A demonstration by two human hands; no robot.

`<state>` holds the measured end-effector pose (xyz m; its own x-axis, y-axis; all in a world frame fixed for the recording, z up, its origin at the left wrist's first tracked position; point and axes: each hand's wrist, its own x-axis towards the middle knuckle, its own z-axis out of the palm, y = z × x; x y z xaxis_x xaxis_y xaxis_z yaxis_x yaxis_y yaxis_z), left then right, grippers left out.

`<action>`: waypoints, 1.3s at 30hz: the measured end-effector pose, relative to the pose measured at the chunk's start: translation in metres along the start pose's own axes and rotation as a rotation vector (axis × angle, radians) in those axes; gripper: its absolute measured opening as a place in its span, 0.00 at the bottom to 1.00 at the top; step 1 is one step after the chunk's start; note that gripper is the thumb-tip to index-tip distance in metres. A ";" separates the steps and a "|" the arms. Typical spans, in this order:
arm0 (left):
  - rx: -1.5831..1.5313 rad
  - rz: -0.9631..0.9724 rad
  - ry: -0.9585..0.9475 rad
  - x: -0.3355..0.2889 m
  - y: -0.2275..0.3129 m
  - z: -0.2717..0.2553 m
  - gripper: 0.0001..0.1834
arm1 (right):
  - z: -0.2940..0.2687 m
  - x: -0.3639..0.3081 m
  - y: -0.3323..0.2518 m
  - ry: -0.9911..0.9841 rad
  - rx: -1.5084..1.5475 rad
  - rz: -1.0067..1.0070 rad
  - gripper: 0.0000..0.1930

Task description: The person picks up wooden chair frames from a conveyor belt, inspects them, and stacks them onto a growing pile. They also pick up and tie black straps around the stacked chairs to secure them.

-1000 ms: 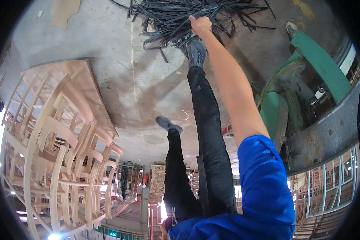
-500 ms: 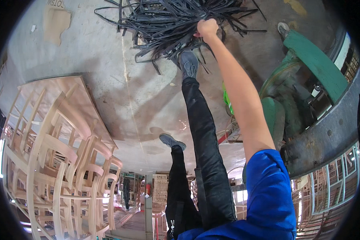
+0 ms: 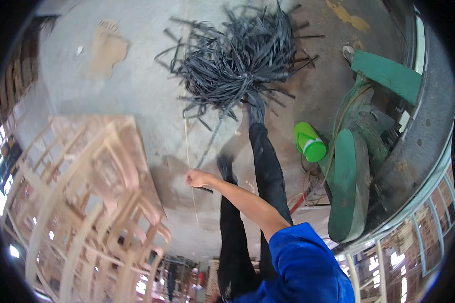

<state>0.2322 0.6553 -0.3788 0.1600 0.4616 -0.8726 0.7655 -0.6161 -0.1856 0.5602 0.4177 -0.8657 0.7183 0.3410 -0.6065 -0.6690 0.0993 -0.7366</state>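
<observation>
A tangled heap of black straps (image 3: 237, 60) lies on the concrete floor ahead of me, its loose ends fanning out. One long strap (image 3: 213, 135) runs taut from the heap to my right hand (image 3: 196, 178), which is closed around it, with a short end poking out past the fist. That hand hangs above the floor in front of my rear foot, the arm crossing my legs. My front shoe (image 3: 257, 108) is at the near edge of the heap; whether it presses on the straps is hard to tell. My left hand is out of view.
Unfinished wooden chair frames (image 3: 121, 161) stand at the left beside a board. On the right is a green machine (image 3: 348, 187) with hoses and a large curved dark metal part. A bright green jug (image 3: 311, 144) sits near it. A torn cardboard piece (image 3: 108, 53) lies at far left.
My right hand has moved from the heap back toward me and left, drawing out one strap. The view has shifted, bringing the whole green jug into sight.
</observation>
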 end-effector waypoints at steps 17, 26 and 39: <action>-0.240 1.079 0.167 0.135 0.147 -0.088 0.15 | -0.020 -0.361 -0.351 0.472 -0.174 -0.284 0.07; -0.492 1.631 -0.102 -0.043 0.262 -0.144 0.19 | 0.094 -0.605 -0.583 0.726 -0.946 -0.747 0.11; -0.918 1.020 -1.429 -0.235 0.257 -0.085 0.18 | 0.212 -0.735 -0.236 0.803 -0.376 -0.388 0.05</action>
<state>0.4439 0.4425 -0.1832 0.4995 -0.8333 -0.2368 0.8395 0.3981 0.3697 0.1500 0.3417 -0.1823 0.8864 -0.4065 -0.2217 -0.3529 -0.2832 -0.8918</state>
